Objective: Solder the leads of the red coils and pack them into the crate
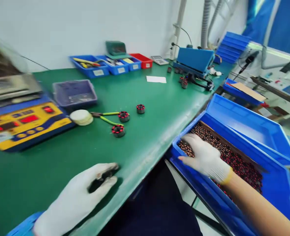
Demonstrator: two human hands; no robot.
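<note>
My left hand (78,193), in a white glove, is closed near the table's front edge. Between its thumb and fingers is a small dark part (105,176), mostly covered and blurred. To the right, my right hand (203,155), gloved with bare fingertips, reaches into a deep blue bin (280,200). Its thumb and fingers are apart over a mass of small copper-and-black wound cores (217,141), many with red marks. On the green table stand three red-and-black wound motor cores (118,130), two of them touching the yellow-green handles of pliers (107,117).
A yellow-and-blue device (29,121) with red displays stands at left, beside round pale discs (81,117) and a grey tray (74,93). Blue bins (90,68) and a red bin (141,61) line the wall. Another blue bin (253,127) lies beyond the filled one.
</note>
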